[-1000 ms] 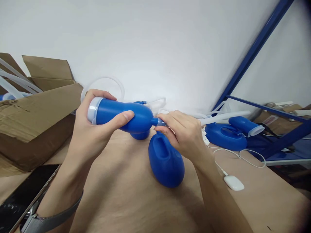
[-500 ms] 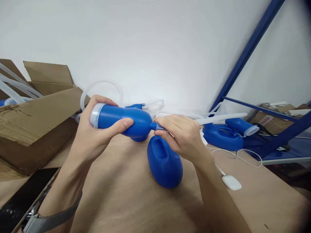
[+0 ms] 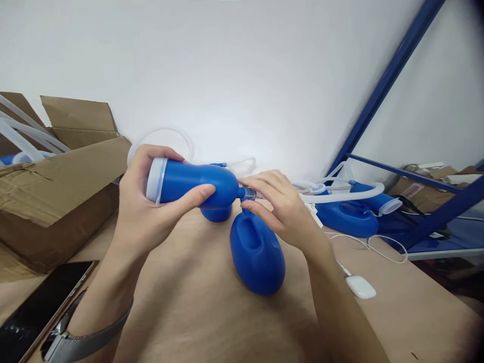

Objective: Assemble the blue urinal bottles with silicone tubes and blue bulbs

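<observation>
1. Left hand (image 3: 147, 217) wraps the blue bottle (image 3: 196, 184), held sideways above the middle of the table (image 3: 196, 307), white cap to the left. The grip is unchanged.
2. Right hand (image 3: 287, 209) pinches the clear tube end (image 3: 249, 193) at the bottle's nozzle. The fingers have slid back, so the joint now shows. Seated or not, cannot tell.
3. White tube (image 3: 340, 197) was straight and now sags in a curve toward the right edge.
4. Blue jug (image 3: 257, 254) lies close under the nozzle.
5. Second blue jug (image 3: 346, 219) at right edge, cardboard box (image 3: 56, 201) at left edge, phone (image 3: 38, 307) in near-left corner.
</observation>
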Motion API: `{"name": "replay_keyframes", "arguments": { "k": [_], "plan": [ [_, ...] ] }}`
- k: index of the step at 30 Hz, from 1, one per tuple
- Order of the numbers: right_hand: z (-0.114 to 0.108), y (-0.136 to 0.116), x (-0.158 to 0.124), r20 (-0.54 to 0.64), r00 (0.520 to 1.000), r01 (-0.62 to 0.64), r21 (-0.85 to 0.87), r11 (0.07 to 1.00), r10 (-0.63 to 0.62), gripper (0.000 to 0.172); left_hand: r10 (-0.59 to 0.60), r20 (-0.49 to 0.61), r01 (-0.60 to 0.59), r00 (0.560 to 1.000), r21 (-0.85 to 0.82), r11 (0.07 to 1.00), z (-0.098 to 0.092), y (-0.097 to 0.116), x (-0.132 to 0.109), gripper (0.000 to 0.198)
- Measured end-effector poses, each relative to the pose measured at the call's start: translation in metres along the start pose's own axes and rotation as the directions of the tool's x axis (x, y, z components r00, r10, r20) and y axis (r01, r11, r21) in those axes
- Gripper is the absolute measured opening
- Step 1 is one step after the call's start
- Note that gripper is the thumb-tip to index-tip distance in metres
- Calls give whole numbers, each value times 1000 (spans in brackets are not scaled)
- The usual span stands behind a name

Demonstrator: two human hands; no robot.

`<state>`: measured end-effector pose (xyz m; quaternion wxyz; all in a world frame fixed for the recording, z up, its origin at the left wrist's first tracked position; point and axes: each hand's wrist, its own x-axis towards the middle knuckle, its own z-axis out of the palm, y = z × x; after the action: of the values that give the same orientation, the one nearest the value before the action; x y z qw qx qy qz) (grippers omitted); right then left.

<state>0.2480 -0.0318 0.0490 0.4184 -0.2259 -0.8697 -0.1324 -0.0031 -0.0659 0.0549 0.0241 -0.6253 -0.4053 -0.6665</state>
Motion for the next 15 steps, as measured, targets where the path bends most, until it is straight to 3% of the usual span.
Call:
{"name": "replay_keyframes", "arguments": {
  "k": [4, 8, 10, 12, 15],
  "plan": [
    [-7, -2, 0, -150, 986, -65, 19, 998, 67, 27, -93, -56, 91, 994, -38, 995, -4, -8, 4, 47],
    [-9, -5, -1, -117, 990, -86, -33, 996, 82, 13, -87, -72, 84, 994, -39, 996, -8, -16, 8, 47],
    [-8, -10, -1, -121, 976, -180, 2, 984, 179, 27, -75, -90, 72, 993, -34, 997, -7, -16, 8, 46],
    [-6, -15, 0, -22, 937, -345, 106, 932, 349, 47, -66, -111, 62, 992, -37, 997, -6, -15, 8, 45],
    [5, -13, -3, 299, 814, -574, 291, 765, 497, 52, -33, -148, 29, 988, -32, 999, -5, -16, 7, 43]
  ]
}}
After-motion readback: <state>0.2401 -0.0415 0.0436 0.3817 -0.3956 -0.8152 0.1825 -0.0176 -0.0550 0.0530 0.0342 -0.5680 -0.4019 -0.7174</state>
